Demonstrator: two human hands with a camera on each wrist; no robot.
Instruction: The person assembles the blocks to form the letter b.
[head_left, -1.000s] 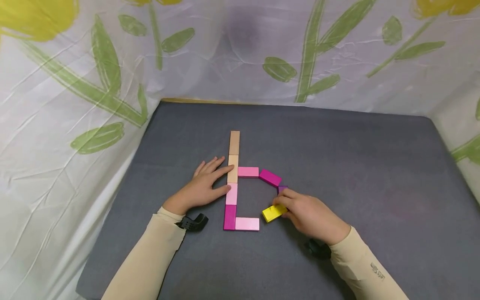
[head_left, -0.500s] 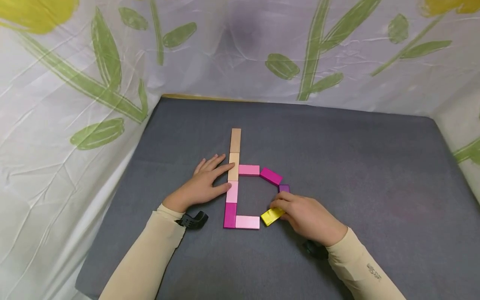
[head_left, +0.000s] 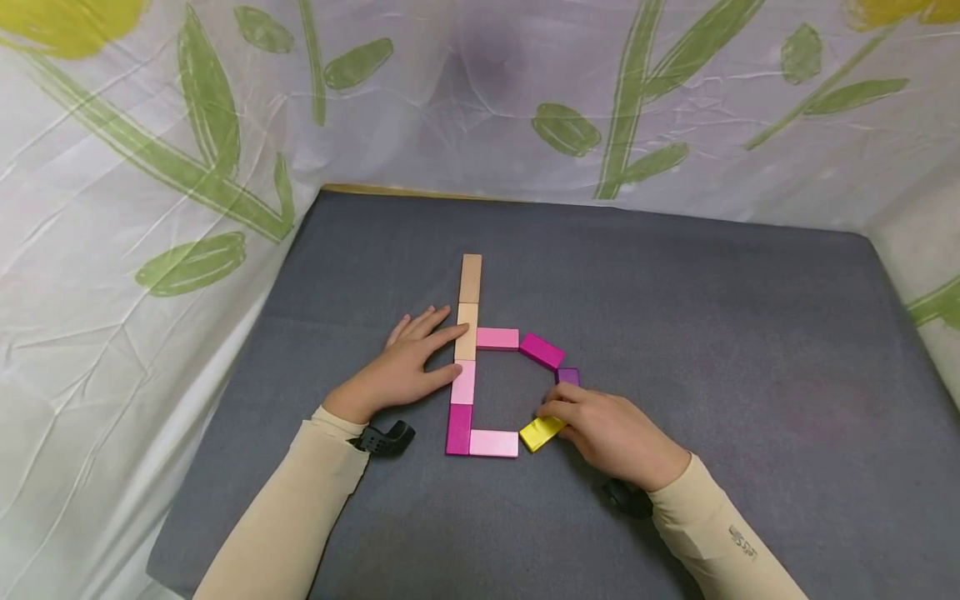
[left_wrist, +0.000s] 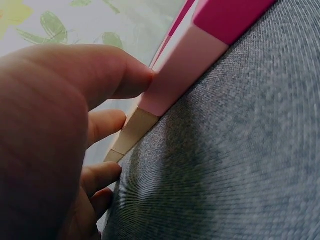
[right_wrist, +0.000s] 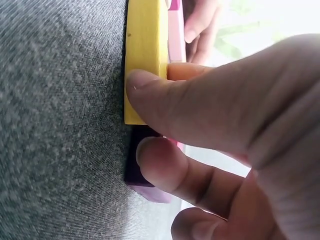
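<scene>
My right hand (head_left: 615,433) pinches a yellow block (head_left: 540,433) between thumb and fingers. The yellow block lies slanted on the table, its left end at the corner of a pale pink block (head_left: 495,443); its other end meets a purple block (right_wrist: 140,160) in the right wrist view. My left hand (head_left: 397,367) rests beside a straight column of blocks, fingers spread. Its thumb touches a light pink block (left_wrist: 180,70) and its index finger a tan block (head_left: 467,342). A pink block (head_left: 497,338) and a tilted magenta block (head_left: 542,351) curve from the column towards the purple one.
Another tan block (head_left: 470,279) tops the column and a magenta block (head_left: 459,429) forms its foot. All lie on a dark grey cloth-covered table (head_left: 712,333). A white sheet with painted flowers (head_left: 480,100) hangs behind and at the sides.
My right hand has slid the yellow block slightly left and down, to the end of the pale pink block. More of the purple block shows. My left hand stays at the column.
</scene>
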